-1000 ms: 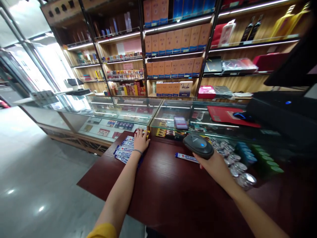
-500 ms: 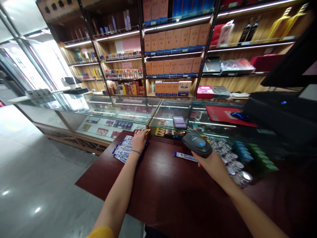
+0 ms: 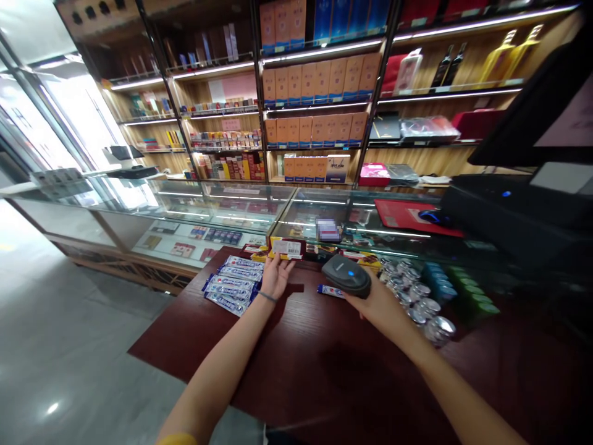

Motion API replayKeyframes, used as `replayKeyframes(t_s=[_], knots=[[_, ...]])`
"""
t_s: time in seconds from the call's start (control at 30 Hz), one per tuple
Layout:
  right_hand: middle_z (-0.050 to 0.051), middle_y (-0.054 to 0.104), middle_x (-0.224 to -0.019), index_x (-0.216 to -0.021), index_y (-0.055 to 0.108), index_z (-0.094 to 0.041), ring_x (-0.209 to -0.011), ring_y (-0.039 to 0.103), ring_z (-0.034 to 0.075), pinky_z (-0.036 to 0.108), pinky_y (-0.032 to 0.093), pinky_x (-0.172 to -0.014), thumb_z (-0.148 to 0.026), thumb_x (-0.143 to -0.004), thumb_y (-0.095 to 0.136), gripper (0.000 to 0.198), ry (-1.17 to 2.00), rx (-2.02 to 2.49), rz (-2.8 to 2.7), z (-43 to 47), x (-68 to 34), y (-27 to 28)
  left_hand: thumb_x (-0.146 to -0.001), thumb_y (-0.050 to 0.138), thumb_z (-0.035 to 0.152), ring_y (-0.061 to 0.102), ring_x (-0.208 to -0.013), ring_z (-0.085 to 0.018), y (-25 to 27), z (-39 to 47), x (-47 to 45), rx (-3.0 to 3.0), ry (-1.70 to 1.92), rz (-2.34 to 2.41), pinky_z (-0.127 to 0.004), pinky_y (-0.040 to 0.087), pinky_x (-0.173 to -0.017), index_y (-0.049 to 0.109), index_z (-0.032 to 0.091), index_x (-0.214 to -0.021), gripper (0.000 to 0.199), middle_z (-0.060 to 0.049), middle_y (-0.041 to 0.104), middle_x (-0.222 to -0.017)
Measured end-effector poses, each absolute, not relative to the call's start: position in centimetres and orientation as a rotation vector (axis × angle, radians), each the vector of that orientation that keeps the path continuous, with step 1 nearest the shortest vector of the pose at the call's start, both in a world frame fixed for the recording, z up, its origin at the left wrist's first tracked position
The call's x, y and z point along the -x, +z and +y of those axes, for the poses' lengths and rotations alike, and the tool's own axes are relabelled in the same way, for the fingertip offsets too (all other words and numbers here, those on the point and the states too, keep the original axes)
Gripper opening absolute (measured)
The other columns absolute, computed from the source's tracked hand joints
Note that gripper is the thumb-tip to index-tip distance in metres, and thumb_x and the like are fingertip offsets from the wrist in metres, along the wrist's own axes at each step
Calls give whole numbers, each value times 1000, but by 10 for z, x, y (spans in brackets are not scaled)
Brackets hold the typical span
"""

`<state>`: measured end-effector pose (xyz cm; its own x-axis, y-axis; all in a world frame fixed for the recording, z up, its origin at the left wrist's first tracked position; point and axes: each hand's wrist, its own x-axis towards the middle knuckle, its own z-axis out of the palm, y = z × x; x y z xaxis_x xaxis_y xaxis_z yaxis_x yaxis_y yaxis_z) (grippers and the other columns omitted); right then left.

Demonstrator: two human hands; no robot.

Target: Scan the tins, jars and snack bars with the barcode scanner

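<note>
My left hand point(image 3: 277, 276) holds a small red and yellow snack box point(image 3: 287, 248) upright, and its white label with a barcode faces me. In my right hand point(image 3: 370, 296) is a black barcode scanner point(image 3: 346, 275) with a blue light, its front end towards the box but apart from it. Several blue and white wrapped packets point(image 3: 234, 284) lie in an overlapping row left of my left hand. A single packet point(image 3: 328, 290) of the same look lies partly under the scanner. Other red and yellow boxes point(image 3: 356, 256) lie behind the scanner.
Silver-topped cans point(image 3: 419, 296), blue cans point(image 3: 438, 283) and green cans point(image 3: 475, 293) stand on the brown counter point(image 3: 296, 358) at right. Behind it runs a glass display case point(image 3: 231, 204). A red mat point(image 3: 398, 213) with a mouse point(image 3: 433, 216) lies near a black monitor point(image 3: 532, 105).
My left hand has lifted the snack box from beside the wrapped packets, moved it right and turned its barcode side towards me. The scanner stays in my right hand, and the view has shifted slightly.
</note>
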<state>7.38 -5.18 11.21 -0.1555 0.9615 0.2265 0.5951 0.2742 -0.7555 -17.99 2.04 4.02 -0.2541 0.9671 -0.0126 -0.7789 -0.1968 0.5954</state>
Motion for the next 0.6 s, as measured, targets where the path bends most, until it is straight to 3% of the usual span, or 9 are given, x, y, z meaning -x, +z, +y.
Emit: replayKeyframes(t_s=[0.23, 0.37, 0.6], knots=[[4, 74, -82, -118, 62, -23, -66, 68, 22, 29, 48, -56, -35, -75, 64, 45, 620, 1403, -1975, -45, -78, 104, -93, 57, 19, 62, -115, -18, 37, 21, 181, -463, 1749, 517, -51, 44, -107, 57, 25, -106, 14, -3, 65, -123], [3, 73, -85, -122, 59, -25, -64, 68, 20, 29, 49, -57, -36, -75, 65, 48, 647, 1381, -1917, -45, -80, 111, -90, 61, 19, 65, -107, -16, 35, 22, 182, -476, 1755, 569, -52, 45, -106, 56, 24, -102, 14, -2, 67, -116], [2, 72, -79, -119, 57, -25, -63, 66, 21, 30, 50, -56, -43, -75, 67, 48, 559, 1321, -1704, -45, -103, 137, -79, 73, 22, 65, -101, -14, 44, 17, 176, -788, 1735, 697, -39, 52, -96, 51, 26, -109, 37, -1, 66, -111]])
